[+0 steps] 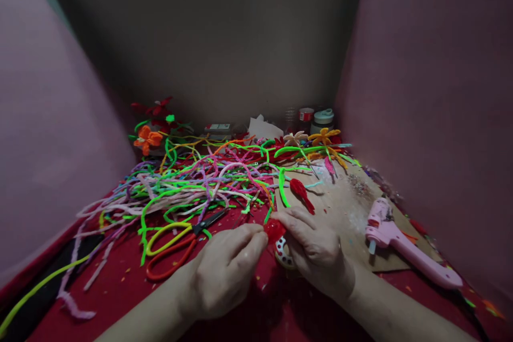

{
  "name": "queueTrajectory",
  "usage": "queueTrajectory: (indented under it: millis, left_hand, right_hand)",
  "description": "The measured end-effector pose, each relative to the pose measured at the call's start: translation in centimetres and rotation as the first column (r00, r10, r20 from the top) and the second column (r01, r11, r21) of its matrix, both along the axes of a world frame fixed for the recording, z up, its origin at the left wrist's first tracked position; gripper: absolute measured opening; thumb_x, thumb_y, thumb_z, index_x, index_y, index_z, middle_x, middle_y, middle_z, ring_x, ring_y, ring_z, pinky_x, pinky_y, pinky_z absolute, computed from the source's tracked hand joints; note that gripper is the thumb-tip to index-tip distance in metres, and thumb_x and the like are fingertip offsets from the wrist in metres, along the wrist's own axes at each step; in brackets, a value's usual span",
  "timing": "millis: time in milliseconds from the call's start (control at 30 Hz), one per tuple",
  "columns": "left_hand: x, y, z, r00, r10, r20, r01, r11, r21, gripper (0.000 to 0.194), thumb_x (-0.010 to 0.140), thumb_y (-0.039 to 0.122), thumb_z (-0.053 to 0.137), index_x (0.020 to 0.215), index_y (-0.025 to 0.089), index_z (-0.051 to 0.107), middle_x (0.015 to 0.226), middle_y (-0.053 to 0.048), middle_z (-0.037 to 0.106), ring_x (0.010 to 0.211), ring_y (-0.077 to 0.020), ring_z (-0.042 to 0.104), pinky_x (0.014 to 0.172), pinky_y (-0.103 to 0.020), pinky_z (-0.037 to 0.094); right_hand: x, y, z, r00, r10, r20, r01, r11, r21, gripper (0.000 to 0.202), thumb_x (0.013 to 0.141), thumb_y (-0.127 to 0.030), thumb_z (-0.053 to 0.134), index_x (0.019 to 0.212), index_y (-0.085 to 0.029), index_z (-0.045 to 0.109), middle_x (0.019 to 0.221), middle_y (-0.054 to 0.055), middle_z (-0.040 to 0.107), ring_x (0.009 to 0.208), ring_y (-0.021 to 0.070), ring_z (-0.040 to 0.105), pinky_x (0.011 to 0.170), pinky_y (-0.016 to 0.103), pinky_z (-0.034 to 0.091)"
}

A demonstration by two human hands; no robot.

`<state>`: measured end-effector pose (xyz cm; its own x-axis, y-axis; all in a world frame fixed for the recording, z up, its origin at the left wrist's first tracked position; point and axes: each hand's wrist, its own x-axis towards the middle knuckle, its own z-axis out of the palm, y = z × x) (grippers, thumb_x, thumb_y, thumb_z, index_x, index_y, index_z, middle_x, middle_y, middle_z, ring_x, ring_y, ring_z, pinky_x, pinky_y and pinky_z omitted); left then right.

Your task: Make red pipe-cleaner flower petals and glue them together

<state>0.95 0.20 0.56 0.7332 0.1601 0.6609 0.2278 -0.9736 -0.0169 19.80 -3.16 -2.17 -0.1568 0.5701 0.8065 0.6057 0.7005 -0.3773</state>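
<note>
Between my two hands is a small red fuzzy piece (274, 230), which looks like shaped pipe cleaner. My left hand (230, 264) pinches its left side with the fingers curled in. On its other side, my right hand (315, 243) grips it between thumb and fingers. Partly hidden under my right hand is a round white thing with dark dots (281, 248). Just beyond that hand, a red pipe-cleaner petal (301, 194) and a bright green pipe-cleaner strip (284, 187) lie on a cardboard sheet (340, 224).
Scissors (188, 243) with yellow and red handles lie left. A pink glue gun (404, 246) rests on the right. Behind spreads a tangled heap of pipe cleaners (208, 176), with an orange flower (148, 140) and a lidded bottle (323, 120) at the back.
</note>
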Motion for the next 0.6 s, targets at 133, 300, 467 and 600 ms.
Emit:
queueTrajectory:
  millis: [133, 300, 467, 600]
  left_hand:
    - [0.2, 0.0, 0.0, 1.000, 0.011, 0.011, -0.011, 1.000, -0.022, 0.040, 0.080, 0.002, 0.043, 0.119, 0.012, 0.041, 0.094, -0.012, 0.063, 0.086, -0.0156, 0.059, 0.071, -0.025, 0.051]
    - [0.9, -0.2, -0.1, 0.975, 0.134, 0.178, -0.058, 0.924, -0.378, 0.035, 0.080, 0.002, 0.050, 0.110, 0.020, 0.046, 0.081, -0.002, 0.060, 0.069, -0.0098, 0.059, 0.064, -0.021, 0.050]
    - [1.3, -0.4, 0.0, 0.871, 0.248, 0.425, 0.087, 0.772, -0.629, 0.029, 0.083, 0.009, 0.049, 0.109, 0.023, 0.043, 0.082, 0.000, 0.055, 0.065, -0.0088, 0.058, 0.059, -0.021, 0.049]
    - [1.8, 0.1, 0.1, 0.858, 0.359, 0.367, 0.034, 0.674, -0.738, 0.004, 0.084, 0.018, 0.052, 0.084, 0.019, 0.049, 0.068, 0.003, 0.050, 0.053, -0.0059, 0.050, 0.049, -0.018, 0.042]
  right_hand:
    - [-0.1, 0.2, 0.1, 0.999, 0.024, -0.023, -0.025, 0.999, -0.032, 0.029, 0.079, -0.002, 0.043, 0.101, -0.011, 0.060, 0.083, 0.011, 0.065, 0.079, 0.0183, 0.062, 0.069, 0.027, 0.052]
    - [-0.5, 0.4, 0.6, 0.976, 0.037, -0.215, -0.070, 0.986, -0.153, 0.025, 0.078, -0.005, 0.045, 0.089, -0.014, 0.065, 0.074, 0.006, 0.065, 0.068, 0.0145, 0.060, 0.062, 0.024, 0.048]
    - [-0.5, 1.2, 0.8, 0.741, -0.151, -0.654, -0.423, 0.653, -0.629, 0.019, 0.080, -0.028, 0.054, 0.069, -0.015, 0.063, 0.040, -0.004, 0.049, 0.034, 0.0073, 0.040, 0.035, 0.019, 0.030]
    - [-0.2, 1.9, 0.5, 0.511, -0.214, -0.832, -0.706, 0.448, -0.549, 0.022, 0.075, -0.033, 0.060, 0.065, -0.013, 0.060, 0.035, -0.005, 0.048, 0.026, 0.0055, 0.034, 0.030, 0.018, 0.023]
